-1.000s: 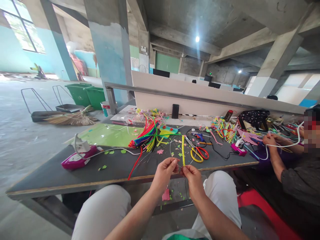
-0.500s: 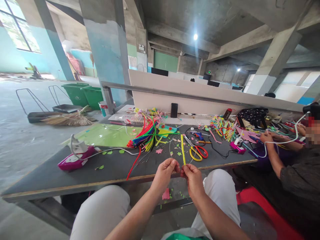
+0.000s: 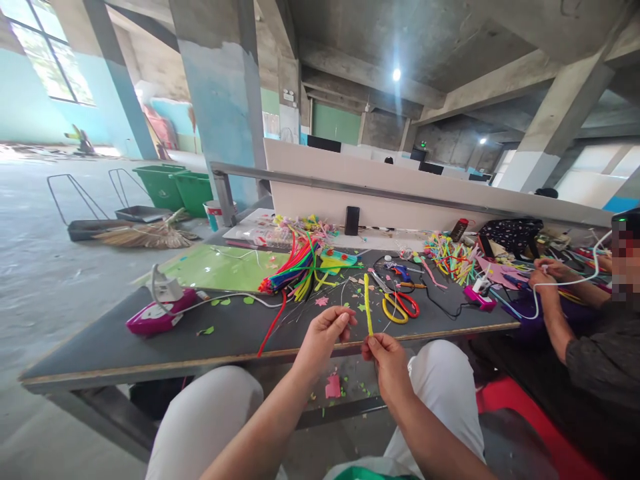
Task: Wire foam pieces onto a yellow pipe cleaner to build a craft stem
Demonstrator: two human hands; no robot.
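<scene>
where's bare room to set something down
Bare dark grey tabletop between the green scrap and long red fuzzy stem; also in front of the left magenta power strip. Crowded around the multicoloured fuzzy-stem bundle and red-and-yellow-handled metal scissors.

I saw a soft, fuzzy nap on the slim yellow chenille stick (image 3: 369,307), and a similar plush look on the multicoloured bundle of long stems (image 3: 295,267). The long dark-grey table (image 3: 200,343) looked matt on top, with a raw wooden edge. Over my feed, the flat lime-green sheet (image 3: 225,270) shone glossily, and the magenta power strip (image 3: 159,315) was smooth, shiny plastic. The red-and-yellow-handled scissors (image 3: 391,294) had metal blades and smooth plastic handles. I read the white trousers (image 3: 210,420) as matt cloth, the tan broom (image 3: 150,235) as rough straw.
</scene>
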